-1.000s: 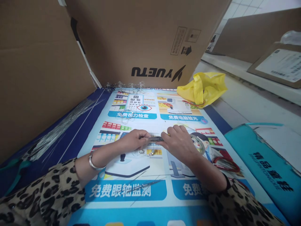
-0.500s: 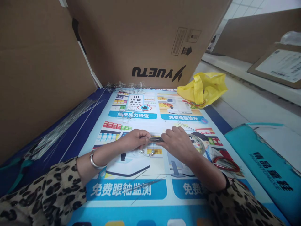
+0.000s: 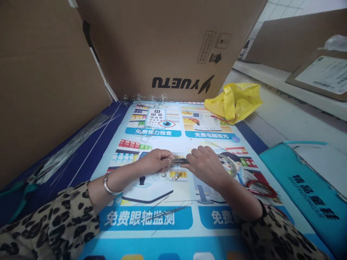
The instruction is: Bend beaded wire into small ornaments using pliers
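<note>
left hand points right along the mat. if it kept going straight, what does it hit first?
Most likely the right hand: the left hand faces it, and both pinch the same small dark metal piece. Depth is unclear.

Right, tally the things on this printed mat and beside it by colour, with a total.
Yellow: 1, the crumpled yellow plastic bag.
Red: 1, the red wire loop.
Teal: 1, the flat teal pouch.
Silver: 3, the bundle of thin silver wires, the silver bangle, and the small dark metal piece pinched between left hand and right hand.
Total: 6.
</note>
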`<state>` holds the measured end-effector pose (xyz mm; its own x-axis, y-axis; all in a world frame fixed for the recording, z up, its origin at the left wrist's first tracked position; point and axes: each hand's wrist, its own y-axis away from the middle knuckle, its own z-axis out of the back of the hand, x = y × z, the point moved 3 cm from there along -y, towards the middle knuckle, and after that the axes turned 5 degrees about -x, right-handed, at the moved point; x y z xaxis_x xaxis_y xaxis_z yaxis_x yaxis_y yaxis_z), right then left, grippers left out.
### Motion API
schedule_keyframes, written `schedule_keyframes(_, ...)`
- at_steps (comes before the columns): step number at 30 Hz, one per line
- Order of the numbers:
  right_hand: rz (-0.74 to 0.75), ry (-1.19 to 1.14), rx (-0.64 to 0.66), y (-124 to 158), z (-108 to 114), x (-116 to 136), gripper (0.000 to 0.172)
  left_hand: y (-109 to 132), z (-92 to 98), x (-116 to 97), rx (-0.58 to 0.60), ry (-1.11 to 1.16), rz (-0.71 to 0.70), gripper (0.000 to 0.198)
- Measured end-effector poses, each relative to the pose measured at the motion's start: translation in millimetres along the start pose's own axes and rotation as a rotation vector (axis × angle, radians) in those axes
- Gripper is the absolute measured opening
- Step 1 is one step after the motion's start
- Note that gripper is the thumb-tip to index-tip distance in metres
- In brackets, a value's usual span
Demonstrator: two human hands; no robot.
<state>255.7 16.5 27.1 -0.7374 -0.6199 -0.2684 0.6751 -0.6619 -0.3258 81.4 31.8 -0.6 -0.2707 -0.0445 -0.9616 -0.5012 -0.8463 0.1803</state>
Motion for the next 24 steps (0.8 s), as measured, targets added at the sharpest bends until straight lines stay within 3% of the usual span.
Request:
schedule_keyframes(6,-0.056,-0.059,0.049,1,-8,2,0.032,0,1.7,0,-0.031,0.009,0.018,0.011)
schedule_keyframes(15,-0.294,-0.202,0.191,1,-15,7,0.041,1,-1.2,-3,-0.047,0.042,0.010,0.015)
schedule_keyframes(24,-0.077,-0.244,0.125,0,-7,-5,0.042,1,-0.2,-2,0.038,0.117,0.024,0.015)
